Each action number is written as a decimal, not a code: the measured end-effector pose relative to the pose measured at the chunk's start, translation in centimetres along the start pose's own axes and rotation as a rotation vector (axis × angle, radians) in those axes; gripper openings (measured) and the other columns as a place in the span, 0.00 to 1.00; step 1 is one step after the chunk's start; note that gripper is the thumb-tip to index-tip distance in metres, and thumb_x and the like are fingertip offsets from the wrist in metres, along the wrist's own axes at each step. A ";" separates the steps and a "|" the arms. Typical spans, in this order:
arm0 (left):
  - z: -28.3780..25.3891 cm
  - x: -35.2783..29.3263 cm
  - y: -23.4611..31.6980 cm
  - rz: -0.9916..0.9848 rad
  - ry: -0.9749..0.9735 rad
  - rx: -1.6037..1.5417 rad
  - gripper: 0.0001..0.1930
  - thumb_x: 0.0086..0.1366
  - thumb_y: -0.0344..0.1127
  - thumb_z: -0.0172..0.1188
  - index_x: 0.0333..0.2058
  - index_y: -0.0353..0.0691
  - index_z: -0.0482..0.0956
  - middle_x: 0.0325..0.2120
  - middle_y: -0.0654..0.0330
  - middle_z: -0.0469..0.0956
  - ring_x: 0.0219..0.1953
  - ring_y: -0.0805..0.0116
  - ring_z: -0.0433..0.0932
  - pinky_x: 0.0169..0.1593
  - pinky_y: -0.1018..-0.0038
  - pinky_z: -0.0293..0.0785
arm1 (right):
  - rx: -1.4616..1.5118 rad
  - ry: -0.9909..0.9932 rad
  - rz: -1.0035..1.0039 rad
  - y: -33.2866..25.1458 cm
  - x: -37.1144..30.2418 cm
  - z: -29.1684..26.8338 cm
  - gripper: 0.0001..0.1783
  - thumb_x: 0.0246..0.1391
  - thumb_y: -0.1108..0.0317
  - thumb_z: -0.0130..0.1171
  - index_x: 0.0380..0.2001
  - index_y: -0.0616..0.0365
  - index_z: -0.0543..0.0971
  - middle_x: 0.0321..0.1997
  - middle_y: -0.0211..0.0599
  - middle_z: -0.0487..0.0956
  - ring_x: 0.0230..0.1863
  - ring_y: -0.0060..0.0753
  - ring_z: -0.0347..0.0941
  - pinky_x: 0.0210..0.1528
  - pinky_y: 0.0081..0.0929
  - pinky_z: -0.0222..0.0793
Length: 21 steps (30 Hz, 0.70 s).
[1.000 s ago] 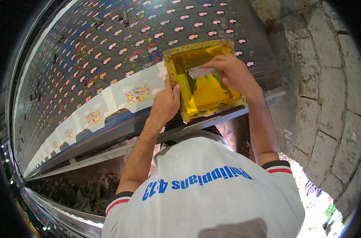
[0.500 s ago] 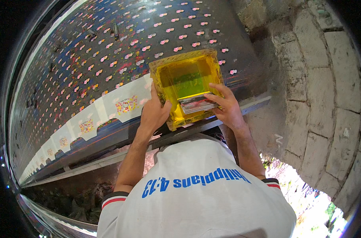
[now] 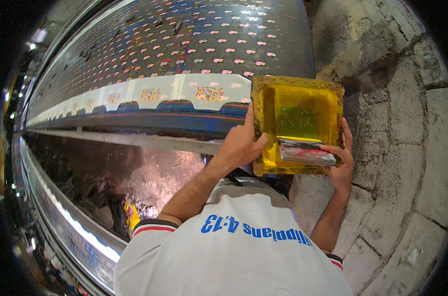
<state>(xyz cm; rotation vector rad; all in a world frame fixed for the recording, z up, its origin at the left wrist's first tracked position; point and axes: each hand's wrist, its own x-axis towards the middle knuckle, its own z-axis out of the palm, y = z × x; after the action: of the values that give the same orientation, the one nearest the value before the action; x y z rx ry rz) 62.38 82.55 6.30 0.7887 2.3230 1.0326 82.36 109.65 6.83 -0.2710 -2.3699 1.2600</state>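
Both hands carry a yellow screen-printing frame point(image 3: 298, 84) with a taped, stained rim and a translucent yellow-green mesh. My left hand point(image 3: 238, 146) is closed on its left side, thumb over the rim, fingers partly hidden underneath. A squeegee point(image 3: 307, 152) with a greyish, paint-streaked face rests inside the near part of the frame. At the lower right corner, my right hand point(image 3: 343, 160) pinches the squeegee against the frame, some fingers up along the outer right side. The frame is beyond the right end of a white strip of printed pieces point(image 3: 209, 92).
A long dark table point(image 3: 184, 42) with rows of small pink marks stretches away left. Its metal rail point(image 3: 135, 139) runs along the near side. A second long table edge point(image 3: 76, 222) curves behind on the left. Rough concrete slabs point(image 3: 396, 128) lie to the right.
The frame, with the squeegee in it, has moved right, from over the table edge to past the table's corner. It now appears less tilted. My view has turned with it; both grips stay.
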 end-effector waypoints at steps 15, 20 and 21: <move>8.4 -7.3 5.4 -0.334 0.453 -0.101 0.49 0.69 0.39 0.65 0.82 0.38 0.48 0.49 0.34 0.87 0.49 0.31 0.87 0.53 0.46 0.84 | 0.247 -0.416 -0.277 4.5 6.6 -3.7 0.29 0.39 0.79 0.82 0.48 0.43 0.94 0.87 0.44 0.62 0.87 0.54 0.56 0.85 0.53 0.57; 6.0 -9.3 4.3 -0.426 0.578 0.006 0.40 0.68 0.36 0.64 0.77 0.40 0.61 0.54 0.37 0.86 0.53 0.33 0.87 0.58 0.47 0.82 | 0.291 -0.500 -0.394 3.7 8.8 0.4 0.29 0.40 0.80 0.81 0.48 0.41 0.94 0.88 0.42 0.60 0.88 0.54 0.53 0.86 0.51 0.54; 5.8 -9.4 4.5 -0.445 0.625 0.019 0.39 0.68 0.36 0.64 0.76 0.40 0.63 0.54 0.38 0.86 0.54 0.33 0.86 0.59 0.47 0.81 | 0.295 -0.515 -0.410 3.8 9.2 1.2 0.29 0.41 0.79 0.81 0.48 0.40 0.94 0.88 0.42 0.60 0.88 0.54 0.53 0.86 0.51 0.53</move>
<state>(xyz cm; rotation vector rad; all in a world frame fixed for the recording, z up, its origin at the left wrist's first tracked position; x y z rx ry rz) 74.13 81.68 8.04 -0.0913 2.8309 1.1570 73.58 114.33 5.77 0.6719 -2.4039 1.5723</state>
